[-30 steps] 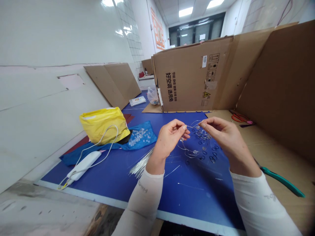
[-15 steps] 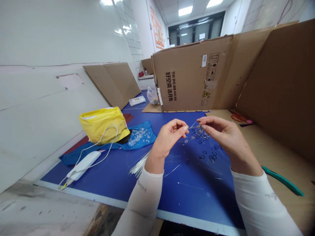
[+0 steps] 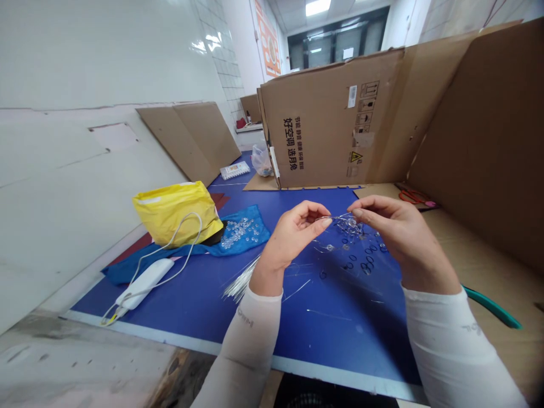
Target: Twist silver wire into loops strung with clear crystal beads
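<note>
Left hand (image 3: 295, 235) and right hand (image 3: 393, 229) pinched the beaded wire (image 3: 335, 217) between fingertips, keeping it raised clear of the blue mat (image 3: 340, 334).

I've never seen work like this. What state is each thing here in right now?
left hand: raised, pinching the wire
right hand: raised, fingertips pinching the wire
beaded wire: held up between both hands, clear beads strung on
loose clear beads: heaped on a blue cloth
straight wire bundle: fanned out on the blue mat
green-handled pliers: lying on cardboard, partly behind the right sleeve
yellow plastic bag: puffed up, resting on the cloth
</note>
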{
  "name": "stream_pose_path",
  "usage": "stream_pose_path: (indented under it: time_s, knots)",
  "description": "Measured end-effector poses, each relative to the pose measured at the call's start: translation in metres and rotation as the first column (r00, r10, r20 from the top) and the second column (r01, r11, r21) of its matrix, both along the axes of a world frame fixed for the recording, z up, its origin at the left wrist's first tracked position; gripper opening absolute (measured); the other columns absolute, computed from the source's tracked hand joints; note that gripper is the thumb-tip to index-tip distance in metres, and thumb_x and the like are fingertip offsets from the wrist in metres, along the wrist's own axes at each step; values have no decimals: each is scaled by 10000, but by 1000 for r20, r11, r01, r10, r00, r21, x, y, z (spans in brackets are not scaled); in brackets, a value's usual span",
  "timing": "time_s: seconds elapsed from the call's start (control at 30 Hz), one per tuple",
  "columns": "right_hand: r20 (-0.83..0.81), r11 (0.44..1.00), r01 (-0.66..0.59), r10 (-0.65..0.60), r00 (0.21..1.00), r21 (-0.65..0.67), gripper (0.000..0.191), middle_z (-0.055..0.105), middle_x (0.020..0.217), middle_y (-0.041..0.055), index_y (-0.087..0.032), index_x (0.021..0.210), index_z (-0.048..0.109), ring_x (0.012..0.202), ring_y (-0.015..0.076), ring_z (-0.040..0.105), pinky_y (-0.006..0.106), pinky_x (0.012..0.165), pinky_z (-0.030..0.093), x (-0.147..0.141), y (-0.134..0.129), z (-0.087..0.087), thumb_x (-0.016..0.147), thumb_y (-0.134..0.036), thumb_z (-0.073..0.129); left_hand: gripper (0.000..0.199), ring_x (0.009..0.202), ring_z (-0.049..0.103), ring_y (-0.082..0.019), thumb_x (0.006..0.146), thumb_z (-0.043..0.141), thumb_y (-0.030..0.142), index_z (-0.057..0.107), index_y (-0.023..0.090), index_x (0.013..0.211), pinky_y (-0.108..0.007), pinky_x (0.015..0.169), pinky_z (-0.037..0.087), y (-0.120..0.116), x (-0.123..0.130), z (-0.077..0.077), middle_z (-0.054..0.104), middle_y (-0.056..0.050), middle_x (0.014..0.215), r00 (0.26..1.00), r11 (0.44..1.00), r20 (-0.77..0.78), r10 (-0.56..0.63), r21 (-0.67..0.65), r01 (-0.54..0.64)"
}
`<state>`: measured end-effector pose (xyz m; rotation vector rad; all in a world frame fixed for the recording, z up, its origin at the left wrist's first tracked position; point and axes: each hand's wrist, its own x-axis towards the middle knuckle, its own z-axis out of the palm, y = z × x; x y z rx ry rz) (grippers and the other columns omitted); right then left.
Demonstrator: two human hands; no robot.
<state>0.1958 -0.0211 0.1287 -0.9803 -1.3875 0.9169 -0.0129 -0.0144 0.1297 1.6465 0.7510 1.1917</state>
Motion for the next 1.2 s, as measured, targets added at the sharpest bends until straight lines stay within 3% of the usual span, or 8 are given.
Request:
stream_pose_path:
  time_s: [0.13,0.23,0.33,0.43,0.6,0.7,0.8,1.2]
  knots:
    - [-64,999,41,-42,997,-19,147,685,740,21,-220,792,759,653,142,574,285,601,453,1,3,0,723,-344,801,180,920,639,-157,873,709,319,678,175,977,-292,838,505,3,-1,-1,702,-66,1017,979,977,-60,196,99,-189]
    - [-103,995,97,-96,990,9,118,669,728,18,-222,802,760,655,143,571,291,612,460,1,8,-3,727,-310,787,163,803,639,-144,892,676,336,680,173,891,-285,765,503,6,-2,-2,709,-48,880,945,947,-115,306,137,-290]
    - [-129,991,119,-110,986,65,106,671,754,22,-232,830,754,682,155,588,308,646,489,1,10,-6,755,-305,770,301,697,640,-142,946,597,417,691,162,817,-286,696,511,7,-1,-4,702,-52,753,961,978,-183,205,14,-206]
    - [-138,987,96,-78,987,126,111,696,802,27,-241,858,754,736,167,623,318,695,518,0,10,-8,770,-305,778,426,723,670,-166,958,553,525,723,147,861,-289,656,522,9,3,-7,732,-97,809,971,980,-180,156,-99,-175]
    - [-42,987,-59,66,997,150,115,738,864,25,-240,877,762,778,166,663,308,739,539,-5,2,-4,800,-320,795,513,879,718,-214,936,556,618,709,143,1052,-329,751,565,11,6,-6,758,-144,1021,995,961,53,87,-269,-70]
    - [60,977,-133,125,990,169,119,749,885,25,-237,901,760,820,179,681,327,801,546,-10,-3,-2,823,-323,783,443,948,723,-218,928,617,556,689,160,1113,-346,834,563,11,5,-4,755,-133,1083,980,961,196,26,-273,29]
    - [152,970,-121,90,984,209,131,768,923,38,-233,926,759,875,205,701,364,863,541,-13,-4,-3,839,-331,764,362,969,719,-208,917,670,463,688,168,1126,-343,871,554,9,3,-3,756,-118,1095,963,963,266,-35,-248,104]
    - [284,968,-2,-71,956,249,118,773,931,54,-235,895,751,886,237,708,397,864,535,-14,-3,-3,879,-333,687,324,975,719,-205,870,731,378,676,172,1113,-370,906,549,5,1,0,744,-129,1164,957,961,276,-93,-225,158]
